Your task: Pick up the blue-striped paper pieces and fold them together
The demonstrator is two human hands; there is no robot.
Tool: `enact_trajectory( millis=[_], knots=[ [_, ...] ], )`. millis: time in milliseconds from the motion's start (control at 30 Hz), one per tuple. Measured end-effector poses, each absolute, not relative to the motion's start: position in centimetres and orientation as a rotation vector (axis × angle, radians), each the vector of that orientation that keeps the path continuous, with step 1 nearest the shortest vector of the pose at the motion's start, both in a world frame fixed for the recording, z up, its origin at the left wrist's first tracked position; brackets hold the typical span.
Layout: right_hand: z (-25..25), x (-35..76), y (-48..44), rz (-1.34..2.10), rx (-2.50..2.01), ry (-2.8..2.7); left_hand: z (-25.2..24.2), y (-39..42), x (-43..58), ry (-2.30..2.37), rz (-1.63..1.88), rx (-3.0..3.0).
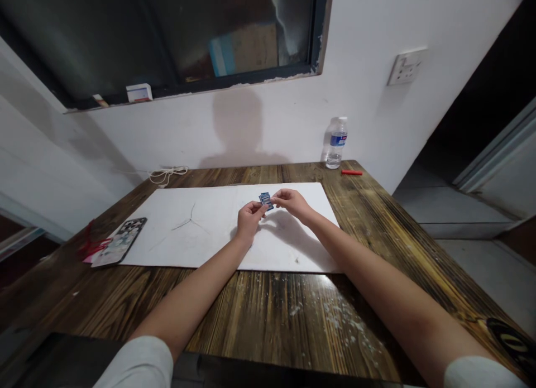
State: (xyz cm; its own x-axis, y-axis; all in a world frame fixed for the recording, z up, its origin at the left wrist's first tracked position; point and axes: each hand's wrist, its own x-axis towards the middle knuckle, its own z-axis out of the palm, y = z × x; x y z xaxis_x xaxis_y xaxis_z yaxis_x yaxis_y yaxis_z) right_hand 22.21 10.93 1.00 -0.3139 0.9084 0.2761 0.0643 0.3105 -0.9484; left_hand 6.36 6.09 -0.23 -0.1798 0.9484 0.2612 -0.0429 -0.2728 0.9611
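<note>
Several small blue cards (265,199) with pale markings are fanned slightly between my two hands, above a white board (226,209). My left hand (250,219) pinches them from the lower left, thumb on top. From the right, my right hand (290,201) has its thumb and fingertips closed on the cards' right edge. Both hands cast shadows on the board, which has thin dark lines drawn or lying on its left part.
A phone-like patterned object (133,231) and red strings (94,245) lie at the board's left end. A white cable (167,173) rests at the back left. Against the wall stands a water bottle (336,145), near a red marker (352,172). The wooden table (272,315) has white specks in front.
</note>
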Motion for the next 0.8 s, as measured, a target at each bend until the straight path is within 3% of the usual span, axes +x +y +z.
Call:
enact_trajectory(
  millis=[333,800],
  knots=[
    [1.2,24.4,10.7,0.173,-1.219,-2.633,-0.5,6.4,6.2,1.184,1.580,1.224],
    [1.9,24.0,10.0,-0.089,-1.108,-2.815,-0.6,6.4,6.2,1.196,1.587,1.227]
  ],
)
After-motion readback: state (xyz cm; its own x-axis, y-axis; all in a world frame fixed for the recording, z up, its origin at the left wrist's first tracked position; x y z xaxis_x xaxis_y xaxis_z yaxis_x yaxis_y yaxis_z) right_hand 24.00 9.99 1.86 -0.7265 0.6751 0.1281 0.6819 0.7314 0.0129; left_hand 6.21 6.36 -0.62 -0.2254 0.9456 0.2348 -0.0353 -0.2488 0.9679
